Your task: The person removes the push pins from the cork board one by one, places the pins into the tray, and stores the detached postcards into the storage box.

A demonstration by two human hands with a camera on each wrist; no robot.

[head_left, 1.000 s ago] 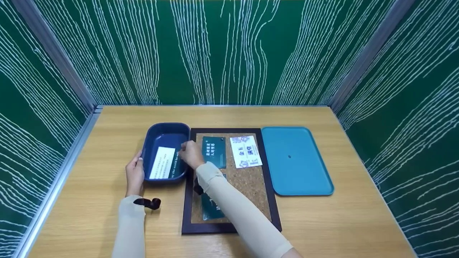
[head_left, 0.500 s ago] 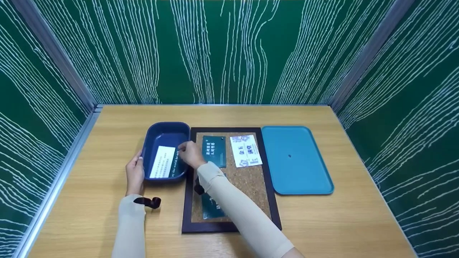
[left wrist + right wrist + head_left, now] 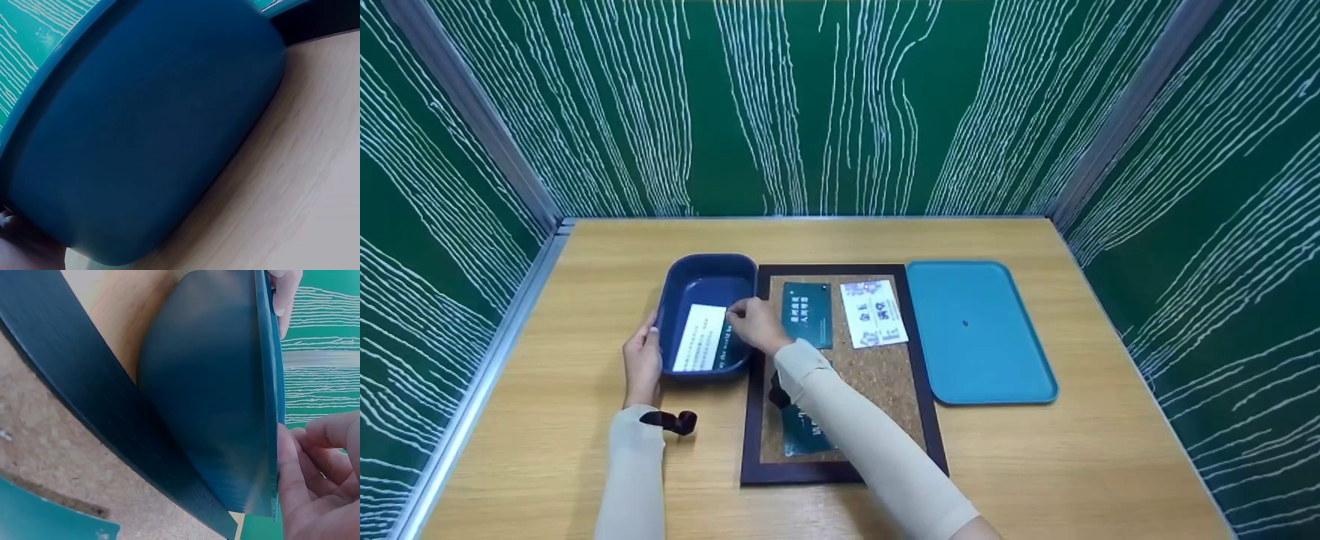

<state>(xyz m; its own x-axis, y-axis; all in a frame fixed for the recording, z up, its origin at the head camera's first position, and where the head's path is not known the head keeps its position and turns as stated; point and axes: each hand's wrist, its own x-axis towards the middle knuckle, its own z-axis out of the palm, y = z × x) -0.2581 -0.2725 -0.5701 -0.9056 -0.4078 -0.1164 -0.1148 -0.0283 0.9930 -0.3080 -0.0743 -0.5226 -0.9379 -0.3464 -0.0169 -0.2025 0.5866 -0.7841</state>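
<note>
My left hand (image 3: 643, 364) grips the left side of a deep blue plastic basin (image 3: 712, 264), its thumb at the rim. In the basin, a white card (image 3: 699, 337) printed with lines of text lies beside a dark green card (image 3: 726, 352) with white lettering. My right hand (image 3: 757, 324) reaches over the basin's right rim, fingers bent, fingertips right at the upper end of the green card. In the right wrist view, the bent fingers of that hand (image 3: 320, 467) are at the rim; I cannot tell whether they pinch anything.
A dark-framed cork board (image 3: 877, 397) lies right of the basin, bearing a green card (image 3: 808, 319), a white card with purple print (image 3: 874, 313) and another green card (image 3: 802, 435) partly under the right sleeve. Beyond it lies a flat turquoise tray (image 3: 982, 337). Green walls surround the table (image 3: 1080, 465).
My right fingertips have shifted slightly left, farther into the basin, covering more of the green card's lettering. The left hand and the basin stay in place.
</note>
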